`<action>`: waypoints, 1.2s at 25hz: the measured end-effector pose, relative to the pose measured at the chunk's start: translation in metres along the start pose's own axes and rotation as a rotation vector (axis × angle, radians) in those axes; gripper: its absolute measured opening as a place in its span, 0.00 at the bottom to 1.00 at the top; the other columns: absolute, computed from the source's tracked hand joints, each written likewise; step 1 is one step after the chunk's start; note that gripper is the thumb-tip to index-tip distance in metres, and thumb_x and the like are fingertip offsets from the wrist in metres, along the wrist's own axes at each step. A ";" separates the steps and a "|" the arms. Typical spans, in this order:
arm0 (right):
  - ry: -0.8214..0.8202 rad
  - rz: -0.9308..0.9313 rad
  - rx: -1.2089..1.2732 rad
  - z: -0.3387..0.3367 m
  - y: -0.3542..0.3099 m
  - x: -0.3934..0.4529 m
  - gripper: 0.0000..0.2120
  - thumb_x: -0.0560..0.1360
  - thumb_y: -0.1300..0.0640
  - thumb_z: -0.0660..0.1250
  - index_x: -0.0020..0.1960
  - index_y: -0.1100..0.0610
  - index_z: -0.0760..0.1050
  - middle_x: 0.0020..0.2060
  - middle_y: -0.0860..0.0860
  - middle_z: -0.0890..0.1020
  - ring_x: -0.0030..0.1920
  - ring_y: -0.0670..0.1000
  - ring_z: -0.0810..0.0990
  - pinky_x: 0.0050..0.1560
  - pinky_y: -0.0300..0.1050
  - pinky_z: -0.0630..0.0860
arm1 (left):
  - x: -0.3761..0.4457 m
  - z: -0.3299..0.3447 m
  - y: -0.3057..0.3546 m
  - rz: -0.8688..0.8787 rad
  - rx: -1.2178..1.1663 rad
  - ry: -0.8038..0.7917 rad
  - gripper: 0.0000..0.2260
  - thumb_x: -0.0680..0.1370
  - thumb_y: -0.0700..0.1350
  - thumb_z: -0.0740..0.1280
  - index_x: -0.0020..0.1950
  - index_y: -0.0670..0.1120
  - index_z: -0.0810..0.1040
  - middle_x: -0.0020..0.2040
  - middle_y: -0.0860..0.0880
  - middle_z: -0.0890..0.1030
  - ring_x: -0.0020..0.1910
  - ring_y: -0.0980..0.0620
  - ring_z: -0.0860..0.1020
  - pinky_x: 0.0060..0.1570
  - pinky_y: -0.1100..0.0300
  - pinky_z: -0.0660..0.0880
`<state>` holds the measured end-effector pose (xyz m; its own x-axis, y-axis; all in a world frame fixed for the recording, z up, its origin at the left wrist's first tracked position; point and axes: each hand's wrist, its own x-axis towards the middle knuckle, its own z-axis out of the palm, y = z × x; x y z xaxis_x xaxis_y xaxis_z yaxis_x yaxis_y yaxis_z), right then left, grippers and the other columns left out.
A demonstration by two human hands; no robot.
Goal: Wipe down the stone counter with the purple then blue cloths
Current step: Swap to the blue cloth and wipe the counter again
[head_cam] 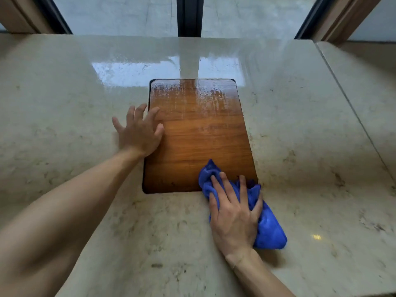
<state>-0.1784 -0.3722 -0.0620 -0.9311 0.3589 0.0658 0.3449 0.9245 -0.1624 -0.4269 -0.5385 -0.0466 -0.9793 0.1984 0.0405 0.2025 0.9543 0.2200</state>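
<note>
Blue cloth: the crumpled bright-blue microfibre cloth [269,228] is lying bunched on the beige speckled stone counter [310,168], its far end overlapping the near right corner of the panel.
Right hand: the right hand [233,217] is pressing down on the cloth, fingers splayed and curling into the folds.
Wooden panel: a glossy orange-brown wooden panel with rounded corners [199,133] is sitting flush in the stone.
Left hand: the left hand [139,133] is lying flat and spread across the panel's left edge, holding nothing.
Window: a dark-framed window [189,16] is reflecting in the wet far counter.
</note>
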 end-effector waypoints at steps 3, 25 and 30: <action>0.066 -0.072 0.018 0.013 0.008 0.015 0.22 0.83 0.43 0.49 0.74 0.44 0.67 0.72 0.42 0.71 0.75 0.58 0.66 0.67 0.74 0.59 | 0.026 0.004 -0.020 -0.044 0.022 -0.009 0.22 0.80 0.57 0.58 0.75 0.57 0.65 0.78 0.48 0.62 0.78 0.45 0.55 0.68 0.26 0.49; -0.088 0.089 0.149 0.033 -0.057 0.577 0.20 0.82 0.43 0.49 0.69 0.42 0.70 0.68 0.48 0.74 0.72 0.53 0.63 0.68 0.69 0.54 | 0.062 0.013 -0.047 -0.122 0.078 -0.096 0.29 0.77 0.64 0.48 0.79 0.63 0.55 0.81 0.54 0.54 0.80 0.48 0.51 0.71 0.27 0.47; -0.232 -0.363 0.071 0.025 -0.080 0.533 0.22 0.82 0.39 0.46 0.76 0.36 0.59 0.78 0.40 0.60 0.78 0.53 0.56 0.72 0.69 0.52 | 0.062 0.009 -0.044 -0.133 0.054 -0.114 0.29 0.77 0.66 0.45 0.79 0.66 0.48 0.82 0.56 0.47 0.80 0.52 0.42 0.72 0.29 0.41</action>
<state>-0.7053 -0.2585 -0.0384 -0.9953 -0.0336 -0.0904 -0.0112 0.9713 -0.2377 -0.4962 -0.5663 -0.0627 -0.9912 0.0909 -0.0966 0.0743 0.9838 0.1634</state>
